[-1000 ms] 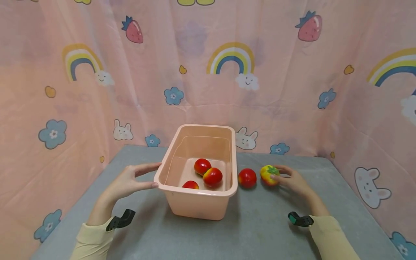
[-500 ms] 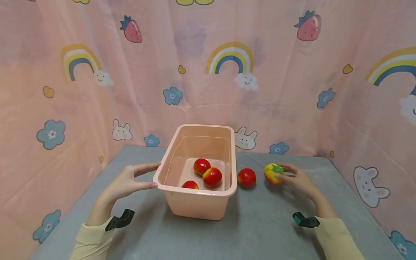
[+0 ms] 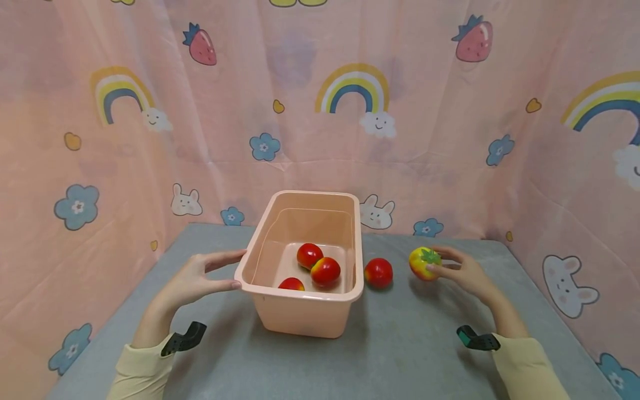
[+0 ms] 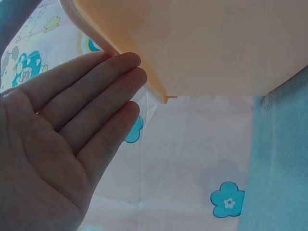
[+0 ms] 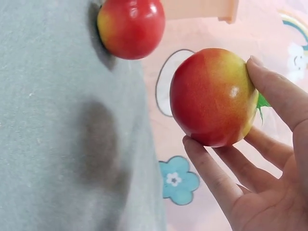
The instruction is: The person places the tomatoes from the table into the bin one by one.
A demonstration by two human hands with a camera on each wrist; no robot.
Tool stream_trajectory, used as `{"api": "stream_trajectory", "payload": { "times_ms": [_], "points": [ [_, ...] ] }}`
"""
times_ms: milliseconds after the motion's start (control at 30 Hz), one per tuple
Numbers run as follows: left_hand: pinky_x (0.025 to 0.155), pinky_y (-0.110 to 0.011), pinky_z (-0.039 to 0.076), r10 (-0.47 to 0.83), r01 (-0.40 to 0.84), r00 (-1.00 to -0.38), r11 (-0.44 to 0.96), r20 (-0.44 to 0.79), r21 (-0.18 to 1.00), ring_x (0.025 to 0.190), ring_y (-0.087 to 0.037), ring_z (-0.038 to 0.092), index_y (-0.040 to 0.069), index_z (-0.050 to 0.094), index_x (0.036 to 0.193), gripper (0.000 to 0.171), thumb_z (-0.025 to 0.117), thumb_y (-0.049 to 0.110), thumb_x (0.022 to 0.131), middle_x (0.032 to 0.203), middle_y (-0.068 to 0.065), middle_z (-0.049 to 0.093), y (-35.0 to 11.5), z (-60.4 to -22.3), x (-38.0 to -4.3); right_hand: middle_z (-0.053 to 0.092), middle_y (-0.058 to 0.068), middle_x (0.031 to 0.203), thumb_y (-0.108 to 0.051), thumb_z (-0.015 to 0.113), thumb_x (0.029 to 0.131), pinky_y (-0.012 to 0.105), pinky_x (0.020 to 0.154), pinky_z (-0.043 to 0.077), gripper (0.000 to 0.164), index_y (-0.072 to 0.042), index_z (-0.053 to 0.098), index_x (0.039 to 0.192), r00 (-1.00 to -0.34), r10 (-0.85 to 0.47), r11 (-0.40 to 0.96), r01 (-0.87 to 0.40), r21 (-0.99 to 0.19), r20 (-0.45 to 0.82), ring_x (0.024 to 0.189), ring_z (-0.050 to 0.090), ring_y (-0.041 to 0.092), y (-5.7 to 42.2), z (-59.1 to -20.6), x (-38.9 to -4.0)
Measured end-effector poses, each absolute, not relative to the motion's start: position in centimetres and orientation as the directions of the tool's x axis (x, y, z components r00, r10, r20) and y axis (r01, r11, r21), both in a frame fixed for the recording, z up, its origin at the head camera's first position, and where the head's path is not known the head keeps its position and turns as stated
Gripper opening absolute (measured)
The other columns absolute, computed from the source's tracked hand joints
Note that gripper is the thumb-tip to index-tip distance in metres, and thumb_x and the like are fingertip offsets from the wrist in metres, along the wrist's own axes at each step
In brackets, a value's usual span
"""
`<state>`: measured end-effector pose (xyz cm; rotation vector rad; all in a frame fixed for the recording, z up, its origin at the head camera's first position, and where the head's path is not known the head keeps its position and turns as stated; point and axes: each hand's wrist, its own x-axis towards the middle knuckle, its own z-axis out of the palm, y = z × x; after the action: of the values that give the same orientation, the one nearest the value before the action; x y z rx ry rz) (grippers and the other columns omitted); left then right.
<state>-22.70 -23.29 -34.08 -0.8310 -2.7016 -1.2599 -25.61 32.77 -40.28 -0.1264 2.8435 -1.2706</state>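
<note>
My right hand (image 3: pixel 462 269) pinches a round red-and-yellow fruit (image 3: pixel 424 263) with a green leafy cap between thumb and fingertips. In the right wrist view this fruit (image 5: pixel 211 98) hangs clear of the grey tabletop, its shadow apart from it. A second fruit (image 3: pixel 378 273), mostly red, rests on the table between the bin and my right hand. Straight fingers of my left hand (image 3: pixel 197 280) touch the near left rim of the peach plastic bin (image 3: pixel 300 314). Inside the bin lie three red fruits, one of them (image 3: pixel 326 271) against another; the front wall partly hides the nearest.
The grey table (image 3: pixel 400 355) carries the bin at its middle. A pink curtain (image 3: pixel 430 166) printed with rainbows and flowers hangs behind the table and along both sides. A black wrist device (image 3: pixel 184 339) sits at each sleeve cuff.
My right hand has moved right and slightly up with the fruit, lifting it off the table. The left hand stays at the bin's rim, and the bin has not moved.
</note>
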Motion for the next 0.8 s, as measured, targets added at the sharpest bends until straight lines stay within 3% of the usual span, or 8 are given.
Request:
{"api": "stream_trajectory", "payload": {
  "times_ms": [167,367,800],
  "points": [
    [0.103,-0.042,0.043,0.448,0.491,-0.854,0.523,0.265,0.697,0.126,-0.018,0.052,0.023,0.057,0.132,0.059,0.079,0.032,0.077,0.130,0.005,0.060,-23.4,-34.3,-22.8,0.041,0.022,0.143,-0.052,0.060,0.088,0.063,0.092,0.044,0.070,-0.011,0.041,0.142,-0.995,-0.094,0.678,-0.080,-0.730,0.022,0.120,0.048,0.045,32.7,-39.4,-25.4],
    [0.102,-0.035,0.042,0.444,0.489,-0.856,0.533,0.263,0.691,0.125,-0.016,0.053,0.025,0.057,0.132,0.059,0.078,0.033,0.077,0.130,0.006,0.060,-23.4,-34.3,-22.9,0.044,0.021,0.141,-0.050,0.061,0.088,0.059,0.090,0.048,0.069,-0.011,0.042,0.142,-0.992,-0.109,0.683,-0.117,-0.721,0.057,0.118,0.050,0.044,32.4,-38.2,-25.0],
    [0.102,-0.044,0.042,0.445,0.491,-0.855,0.529,0.266,0.692,0.125,-0.017,0.053,0.023,0.057,0.132,0.060,0.078,0.033,0.078,0.130,0.006,0.060,-23.4,-34.3,-22.8,0.045,0.020,0.140,-0.043,0.064,0.089,0.055,0.087,0.052,0.062,-0.012,0.046,0.139,-0.975,-0.183,0.665,-0.216,-0.715,0.124,0.116,0.052,0.044,30.8,-35.1,-24.3]
  ]
}}
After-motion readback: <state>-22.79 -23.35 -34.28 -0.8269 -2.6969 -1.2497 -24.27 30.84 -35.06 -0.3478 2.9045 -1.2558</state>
